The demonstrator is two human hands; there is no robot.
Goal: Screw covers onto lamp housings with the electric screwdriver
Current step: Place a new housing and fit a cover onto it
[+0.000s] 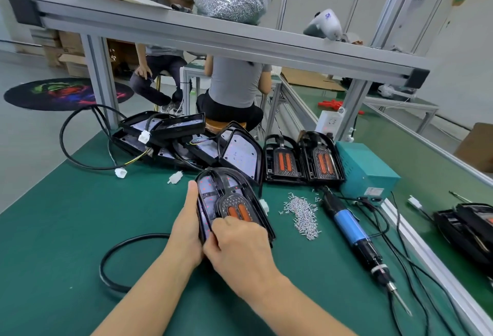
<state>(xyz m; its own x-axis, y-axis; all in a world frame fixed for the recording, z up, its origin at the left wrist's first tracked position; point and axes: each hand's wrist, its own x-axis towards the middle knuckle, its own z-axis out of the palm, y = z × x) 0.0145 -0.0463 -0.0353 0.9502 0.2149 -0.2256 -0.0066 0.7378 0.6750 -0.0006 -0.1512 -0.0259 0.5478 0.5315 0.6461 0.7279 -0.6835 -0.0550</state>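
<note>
A black lamp housing point(213, 189) lies on the green bench in front of me, with a black cover point(234, 202) bearing two orange reflectors sitting on its near half. My left hand point(186, 226) grips the housing's left edge, thumb stretched along it. My right hand point(234, 245) presses down on the cover's near end and hides that part. The electric screwdriver point(354, 234), blue and black, lies untouched to the right, its bit pointing toward me. A loose pile of small silver screws point(302, 214) sits between the lamp and the screwdriver.
Several open housings with cables point(170, 138) are piled at the back left. Two covered lamps point(301, 159) stand behind, next to a teal power box point(365, 170). More lamps point(469, 223) lie at the right. A black cable loop point(117, 261) lies near left. Two seated people work beyond the bench.
</note>
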